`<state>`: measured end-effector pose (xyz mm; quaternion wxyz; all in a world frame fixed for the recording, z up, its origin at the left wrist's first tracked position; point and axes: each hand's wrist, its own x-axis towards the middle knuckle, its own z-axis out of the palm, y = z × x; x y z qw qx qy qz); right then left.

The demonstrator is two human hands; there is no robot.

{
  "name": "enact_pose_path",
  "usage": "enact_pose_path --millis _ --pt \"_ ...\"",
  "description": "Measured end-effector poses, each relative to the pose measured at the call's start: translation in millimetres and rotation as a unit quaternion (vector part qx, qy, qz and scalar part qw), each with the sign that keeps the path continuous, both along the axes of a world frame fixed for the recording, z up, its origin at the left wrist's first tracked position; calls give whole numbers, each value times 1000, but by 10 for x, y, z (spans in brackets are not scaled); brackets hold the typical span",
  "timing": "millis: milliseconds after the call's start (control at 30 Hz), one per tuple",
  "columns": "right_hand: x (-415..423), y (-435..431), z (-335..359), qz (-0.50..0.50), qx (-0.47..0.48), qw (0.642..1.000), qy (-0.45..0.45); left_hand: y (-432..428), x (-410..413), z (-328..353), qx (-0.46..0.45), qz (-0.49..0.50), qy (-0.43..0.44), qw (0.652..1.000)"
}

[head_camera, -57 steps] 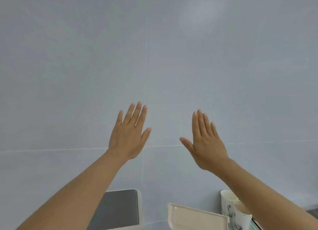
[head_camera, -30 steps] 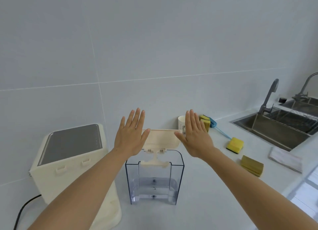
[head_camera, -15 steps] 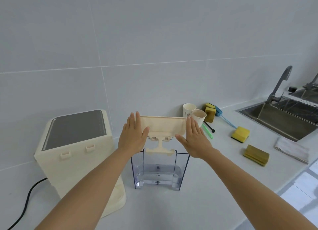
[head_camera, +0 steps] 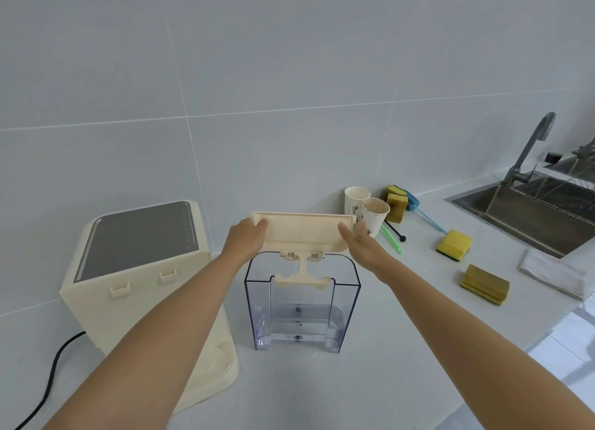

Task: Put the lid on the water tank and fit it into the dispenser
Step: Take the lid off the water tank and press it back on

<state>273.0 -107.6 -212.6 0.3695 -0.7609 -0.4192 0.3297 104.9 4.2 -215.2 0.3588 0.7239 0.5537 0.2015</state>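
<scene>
Two bare forearms reach up from the bottom edge across a white countertop (head_camera: 289, 394). Between them, a clear water tank (head_camera: 302, 300) stands upright on the counter, open at the top, with a shallow layer of water at its bottom. Just to its left sits the cream dispenser (head_camera: 141, 288), its dark grey top panel sloping toward the camera and a black power cord (head_camera: 48, 381) trailing from its left side down to the frame edge; tank and dispenser stand close but apart.

Above the tank's rear rim, the cream lid (head_camera: 302, 233) is tilted up, its hinge piece hanging down into the tank's opening. The left hand (head_camera: 246, 241) grips the lid's left end with the thumb over the top edge. The right hand (head_camera: 360, 246) lies against the lid's right end with fingers extended; whether it actually clasps the lid cannot be told.

Further back on the right, two paper cups (head_camera: 367, 210) stand near the tiled wall (head_camera: 289, 75), beside sponges (head_camera: 396, 201) and a blue-handled brush (head_camera: 425, 215). More yellow sponges (head_camera: 454, 244) and a folded cloth (head_camera: 550, 276) lie before the steel sink (head_camera: 528, 213) and its faucet (head_camera: 531, 146).
</scene>
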Motion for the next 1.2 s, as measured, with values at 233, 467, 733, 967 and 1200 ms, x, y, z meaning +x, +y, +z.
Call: enact_pose_path --millis 233,467,733,967,1200 --pt "-98 -128 148 0 58 996 61 60 -17 1 -18 25 -54 998" --pt "-137 -197 95 -87 97 987 96 -42 -131 -51 -33 51 -163 985" --pt "-205 -407 -23 -152 112 977 95 -255 -236 -194 -1 76 -214 974" --pt "-345 -587 -164 -135 92 985 54 -573 -285 -343 52 83 -215 972" --pt "-406 -718 -318 -111 82 990 39 -760 -305 -450 58 86 -199 975"
